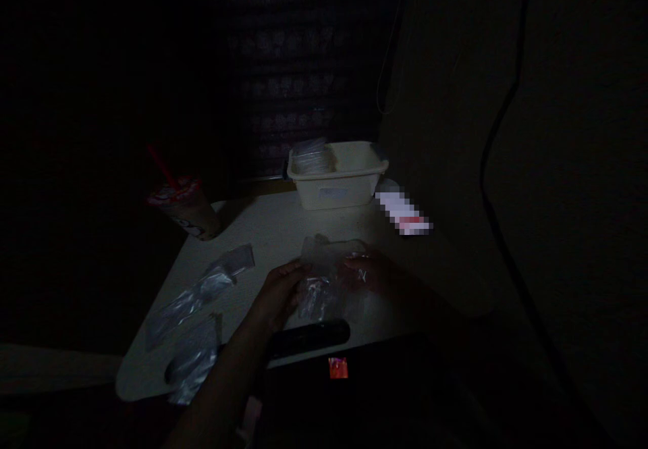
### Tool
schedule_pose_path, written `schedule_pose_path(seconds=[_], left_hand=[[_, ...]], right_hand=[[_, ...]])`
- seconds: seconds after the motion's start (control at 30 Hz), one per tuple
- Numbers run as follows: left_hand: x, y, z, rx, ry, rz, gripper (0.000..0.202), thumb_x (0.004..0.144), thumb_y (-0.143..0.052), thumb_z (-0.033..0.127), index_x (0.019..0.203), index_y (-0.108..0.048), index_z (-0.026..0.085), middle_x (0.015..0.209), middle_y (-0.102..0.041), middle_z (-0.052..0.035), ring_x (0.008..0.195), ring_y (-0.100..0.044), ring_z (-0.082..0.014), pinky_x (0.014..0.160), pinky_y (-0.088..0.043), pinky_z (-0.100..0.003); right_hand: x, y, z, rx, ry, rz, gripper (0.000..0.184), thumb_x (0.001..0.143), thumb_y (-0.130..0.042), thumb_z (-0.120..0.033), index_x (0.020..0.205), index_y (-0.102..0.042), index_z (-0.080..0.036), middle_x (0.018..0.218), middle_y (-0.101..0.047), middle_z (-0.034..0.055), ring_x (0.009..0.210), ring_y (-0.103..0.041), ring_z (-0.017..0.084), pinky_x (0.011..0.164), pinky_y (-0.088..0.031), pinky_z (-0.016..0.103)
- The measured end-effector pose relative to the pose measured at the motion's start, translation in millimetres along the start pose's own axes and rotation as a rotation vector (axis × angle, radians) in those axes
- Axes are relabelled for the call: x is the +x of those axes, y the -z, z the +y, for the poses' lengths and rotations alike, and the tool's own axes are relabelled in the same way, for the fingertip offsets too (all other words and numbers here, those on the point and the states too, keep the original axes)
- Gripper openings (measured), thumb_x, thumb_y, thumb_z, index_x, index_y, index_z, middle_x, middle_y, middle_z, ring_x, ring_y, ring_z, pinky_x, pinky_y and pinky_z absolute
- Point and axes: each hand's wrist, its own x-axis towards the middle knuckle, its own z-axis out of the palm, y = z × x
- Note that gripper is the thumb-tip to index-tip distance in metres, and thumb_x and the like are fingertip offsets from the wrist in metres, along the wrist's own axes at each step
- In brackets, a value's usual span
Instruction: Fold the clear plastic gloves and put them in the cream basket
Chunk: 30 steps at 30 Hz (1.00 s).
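A clear plastic bag (327, 285) lies near the front edge of the pale table (273, 227). The left hand (280, 295) pinches its left side with curled fingers. The right hand (368, 273) rests on its right side, but the light is too dim to tell its grip. A dark long object (310, 337) lies along the front edge. More clear bags (203, 292) sit toward the left edge, and a lidded cup (185, 208) stands at the far left corner. A cream tub (349, 182) stands at the far edge. The room is very dark, and a cable (499, 131) hangs down the right wall (567, 165).
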Motion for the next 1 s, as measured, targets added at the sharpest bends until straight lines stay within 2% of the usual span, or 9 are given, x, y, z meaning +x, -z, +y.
schedule_pose_path(seconds=[0.17,0.27,0.43,0.5,0.6,0.67,0.77,0.9,1.0], left_hand=[[3,4.9,-8,-0.001,-0.123,0.027,0.013,0.056,-0.065,0.023,0.06,-0.058,0.013,0.05,-0.056,0.003,0.045,-0.05,-0.006,0.046,-0.038,-0.016],[1,6.7,-6,0.06,-0.162,0.011,0.017,0.057,-0.065,0.027,0.054,-0.055,0.013,0.042,-0.05,0.0062,0.036,-0.041,-0.0028,0.04,-0.032,-0.014],[-3,11.5,-3,0.039,-0.118,-0.026,0.023,0.056,-0.065,0.029,0.073,-0.06,0.014,0.053,-0.057,0.0024,0.045,-0.05,-0.0081,0.046,-0.038,-0.019],[-1,15.1,-3,0.048,-0.127,-0.037,0.022,0.057,-0.062,0.027,0.075,-0.061,0.014,0.055,-0.059,0.0008,0.047,-0.051,-0.0096,0.048,-0.04,-0.021],[5,22.0,-3,0.151,-0.183,-0.046,0.011,0.058,-0.055,0.022,0.062,-0.061,0.014,0.052,-0.059,0.0006,0.044,-0.049,-0.0083,0.046,-0.038,-0.02],[10,25.9,-4,0.254,-0.24,-0.054,0.009,0.057,-0.053,0.019,0.055,-0.06,0.014,0.053,-0.059,0.0,0.046,-0.05,-0.0089,0.048,-0.038,-0.02],[15,27.0,-5,0.416,-0.405,-0.016,0.013,0.06,-0.05,0.02,0.053,-0.058,0.014,0.071,-0.064,-0.0045,0.065,-0.057,-0.0151,0.062,-0.043,-0.026],[12,19.7,-10,0.91,-0.682,0.013,0.032,0.074,-0.038,0.024,0.099,-0.056,0.013,0.111,-0.053,-0.0095,0.101,-0.047,-0.0201,0.086,-0.035,-0.035],[6,13.5,-17,1.374,-0.757,-0.081,0.043,0.08,-0.03,0.023,0.122,-0.034,0.015,0.128,-0.035,-0.009,0.118,-0.028,-0.0197,0.096,-0.021,-0.042]], right_hand=[[-3,11,0,-0.14,0.012,-0.022,0.018,0.059,-0.062,-0.03,0.07,-0.06,-0.016,0.057,-0.061,-0.0004,0.049,-0.055,0.01,0.048,-0.044,0.023],[-3,15,2,-0.206,0.08,-0.037,0.023,0.06,-0.061,-0.036,0.059,-0.058,-0.014,0.047,-0.056,-0.0007,0.04,-0.05,0.008,0.042,-0.04,0.022],[0,20,8,-0.071,0.157,-0.061,0.027,0.056,-0.063,-0.033,0.076,-0.058,-0.016,0.051,-0.056,-0.0022,0.043,-0.05,0.008,0.041,-0.037,0.021],[1,21,7,-0.087,0.192,-0.061,0.021,0.057,-0.062,-0.03,0.073,-0.059,-0.016,0.053,-0.056,-0.0017,0.046,-0.05,0.009,0.043,-0.038,0.021],[2,24,1,-0.259,0.225,-0.041,0.009,0.06,-0.057,-0.024,0.059,-0.058,-0.015,0.052,-0.055,-0.0002,0.047,-0.049,0.009,0.045,-0.039,0.023],[4,26,-2,-0.4,0.263,0.002,0.009,0.06,-0.053,-0.022,0.057,-0.059,-0.015,0.052,-0.055,0.0004,0.047,-0.049,0.01,0.045,-0.038,0.023],[9,32,-4,-0.607,0.362,0.026,0.012,0.06,-0.05,-0.02,0.058,-0.06,-0.014,0.053,-0.057,0.0011,0.048,-0.05,0.01,0.046,-0.038,0.023],[13,42,-6,-0.758,0.483,-0.003,0.02,0.065,-0.043,-0.026,0.06,-0.06,-0.015,0.067,-0.061,0.0049,0.057,-0.054,0.014,0.05,-0.042,0.025],[9,43,-8,-0.907,0.636,0.181,0.022,0.067,-0.04,-0.025,0.066,-0.06,-0.016,0.079,-0.062,0.0077,0.076,-0.057,0.018,0.066,-0.045,0.031]])
